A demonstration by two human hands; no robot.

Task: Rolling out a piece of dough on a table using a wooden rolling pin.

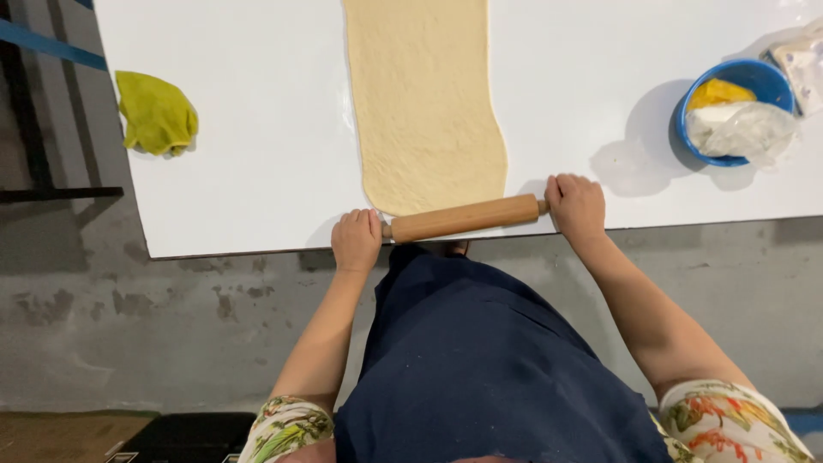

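— How far had the rolling got when you looked?

— Well along, I'd say. Nearest me, the left hand (356, 241) and right hand (576, 206) each had fingers curled shut around a handle of the pin (464, 218), which lay slightly slanted across the table's (257, 171) near edge. The pin sat right at the near end of the dough (424, 103), touching or just short of it — I couldn't tell which.

— And the dough itself?

— Already a long, thin strip, running from that rounded near end straight away across the white top and out of sight beyond. The surface looked even, a little pebbled. The near end flared wider than the rest, so I judged some evening-out remained there; how the far end stood I couldn't see.

— Anything in bowls?

— One blue bowl (735, 111), off to the person's right and well apart from the dough. It held something yellow at the back and a crumpled clear plastic wrap or bag in front — what lay under it I couldn't make out. A pale packet (801, 64) lay just beyond the bowl, at the frame's edge.

— And the left side?

— Only a yellow-green cloth (156, 113), bunched up near the table's left edge.
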